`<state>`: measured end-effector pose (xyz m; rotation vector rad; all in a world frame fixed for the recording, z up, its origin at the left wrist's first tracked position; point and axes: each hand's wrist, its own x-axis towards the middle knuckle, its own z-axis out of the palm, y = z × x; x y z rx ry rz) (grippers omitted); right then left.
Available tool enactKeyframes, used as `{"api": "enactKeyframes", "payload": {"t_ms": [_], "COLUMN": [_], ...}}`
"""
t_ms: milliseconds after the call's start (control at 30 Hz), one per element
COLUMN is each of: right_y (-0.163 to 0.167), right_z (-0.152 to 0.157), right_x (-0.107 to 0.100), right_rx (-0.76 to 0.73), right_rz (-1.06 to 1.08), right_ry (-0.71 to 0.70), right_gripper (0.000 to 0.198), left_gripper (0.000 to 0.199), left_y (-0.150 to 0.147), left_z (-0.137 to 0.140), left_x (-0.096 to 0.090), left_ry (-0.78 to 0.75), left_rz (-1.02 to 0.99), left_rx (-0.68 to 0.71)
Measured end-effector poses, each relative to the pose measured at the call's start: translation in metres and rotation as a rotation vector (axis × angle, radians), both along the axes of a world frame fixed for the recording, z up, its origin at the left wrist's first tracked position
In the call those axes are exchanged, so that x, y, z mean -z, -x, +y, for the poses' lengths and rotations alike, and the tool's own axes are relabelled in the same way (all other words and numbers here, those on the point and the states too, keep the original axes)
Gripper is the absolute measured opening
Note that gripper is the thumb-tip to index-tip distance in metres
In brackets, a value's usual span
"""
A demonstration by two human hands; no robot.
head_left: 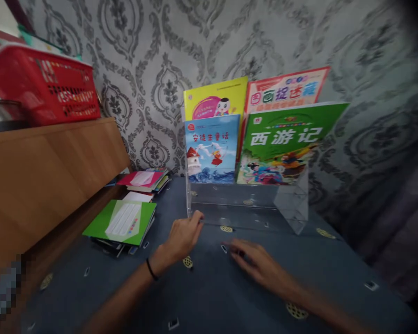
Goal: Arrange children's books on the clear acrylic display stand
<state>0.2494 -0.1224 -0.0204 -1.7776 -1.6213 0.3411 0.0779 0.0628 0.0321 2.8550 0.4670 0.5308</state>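
Observation:
My left hand [184, 236], with a black band at the wrist, is closed at the lower left front corner of a clear plastic book stand [233, 213]. Whether its fingers grip the stand is hidden. My right hand [256, 262], slightly blurred, hovers low in front of the stand, fingers loosely bent and apart, nothing visible in them. On the stand's upper tiers a blue picture book [212, 153] leans before a yellow book [219, 95], and a green book [285, 144] before a pink-bordered book [282, 90]. The lowest front tier shows no book.
Left on the dark patterned tablecloth [223, 297] lie a stack topped by a green book [121, 220] and another topped by a pink one [142, 178]. A red plastic basket [45, 83] sits on a wooden cabinet [55, 171]. Patterned wallpaper [167, 93] rises behind the stand.

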Motion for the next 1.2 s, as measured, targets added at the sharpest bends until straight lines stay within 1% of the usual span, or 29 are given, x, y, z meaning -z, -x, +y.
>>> {"api": "enactKeyframes", "payload": {"t_ms": [67,100,167,267,333,400,500,600,767,900,1033,1133,1200], "right_y": [0.011,0.016,0.023,0.034,0.042,0.049,0.054,0.054,0.054,0.057,0.058,0.057,0.056], "right_z": [0.003,0.006,0.015,0.029,0.035,0.039,0.039,0.037,0.037,0.039,0.04,0.04,0.041], "right_x": [0.025,0.033,0.043,0.045,0.044,0.044,0.045,0.041,0.027,0.02,0.02,0.022,0.021], "right_rx": [0.016,0.018,0.021,0.013,-0.012,-0.025,0.028,0.049,0.047,0.017,-0.003,-0.008,-0.006], "right_rz": [0.032,0.052,0.093,0.129,0.142,0.157,0.189,0.234,0.299,0.328,0.331,0.356,0.378], "right_ry": [0.023,0.026,0.025,0.017,0.009,-0.003,-0.021,0.014,0.078,0.084,0.06,0.061,0.053], "right_gripper": [0.046,0.048,0.05,0.049,0.046,0.044,0.044,0.047,0.053,0.051,0.046,0.045,0.047], "left_gripper": [0.013,0.012,0.011,0.012,0.016,0.022,0.029,0.028,0.026,0.029,0.035,0.038,0.038], "left_y": [0.019,0.027,0.041,0.055,0.06,0.061,0.054,0.044,0.035,0.043,0.065,0.091,0.111], "left_z": [0.017,0.028,0.052,0.095,0.124,0.152,0.186,0.207,0.219,0.219,0.212,0.202,0.192], "left_x": [0.006,0.006,0.001,-0.015,-0.025,-0.032,-0.033,-0.03,-0.03,-0.037,-0.041,-0.04,-0.036], "left_ry": [0.003,-0.001,-0.021,-0.098,-0.197,-0.277,-0.309,-0.326,-0.349,-0.351,-0.337,-0.319,-0.3], "left_rz": [-0.016,-0.029,-0.054,-0.035,0.046,0.133,0.192,0.241,0.31,0.336,0.303,0.268,0.21], "left_rx": [-0.081,-0.126,-0.218,-0.347,-0.44,-0.512,-0.539,-0.53,-0.517,-0.474,-0.423,-0.379,-0.326]}}
